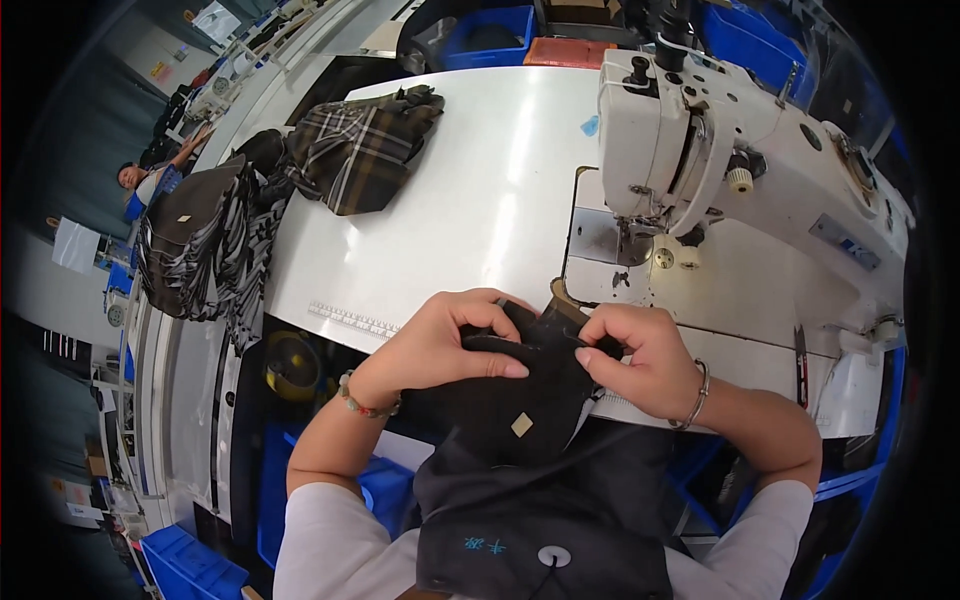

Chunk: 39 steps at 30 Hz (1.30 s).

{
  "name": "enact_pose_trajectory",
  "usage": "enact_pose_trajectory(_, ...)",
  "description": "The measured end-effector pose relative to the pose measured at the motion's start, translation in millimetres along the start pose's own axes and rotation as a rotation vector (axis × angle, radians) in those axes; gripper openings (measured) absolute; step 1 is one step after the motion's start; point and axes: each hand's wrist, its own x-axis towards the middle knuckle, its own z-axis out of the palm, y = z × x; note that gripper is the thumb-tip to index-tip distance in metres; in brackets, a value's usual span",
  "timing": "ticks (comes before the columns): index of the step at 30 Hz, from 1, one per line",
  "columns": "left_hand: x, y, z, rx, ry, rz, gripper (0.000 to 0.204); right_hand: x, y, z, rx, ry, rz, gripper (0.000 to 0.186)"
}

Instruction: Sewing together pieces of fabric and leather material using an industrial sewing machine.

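A piece of black fabric (520, 400) with a small tan label lies at the near edge of the white sewing table (470, 190). My left hand (440, 340) pinches its upper left fold, thumb pressed along the seam. My right hand (640, 355) grips the fabric's upper right corner, just in front of the machine bed. Both hands hold the same piece close together. A beaded bracelet is on my left wrist and a metal bangle on my right.
A white industrial sewing machine (730, 150) stands at the right, its needle area (632, 245) beyond my right hand. Plaid and dark striped garments (350, 145) pile at the table's far left. Blue bins (490, 35) sit behind. Another person (150, 180) works at far left.
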Motion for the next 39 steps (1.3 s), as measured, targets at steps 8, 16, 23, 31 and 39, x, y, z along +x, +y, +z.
enact_pose_trajectory(8,-4.4,7.4,18.3,0.155,0.060,-0.011,0.014,6.6,-2.2,-1.3,0.057,-0.005,-0.096,0.010)
enact_pose_trajectory(16,-6.4,7.6,18.8,0.134,0.197,0.060,0.011,5.3,-6.7,-2.7,0.016,0.015,-0.178,0.011)
enact_pose_trajectory(23,-6.7,8.3,21.8,0.080,0.198,0.028,0.011,2.3,-7.5,-1.0,-0.052,0.085,-0.191,0.007)
enact_pose_trajectory(31,-7.1,9.3,22.7,0.103,0.195,0.019,0.012,2.6,1.5,1.9,0.043,0.122,-0.162,0.009)
enact_pose_trajectory(39,-5.5,13.6,25.4,-0.058,0.193,-0.104,0.017,0.5,4.2,3.3,0.045,0.134,-0.124,0.014)
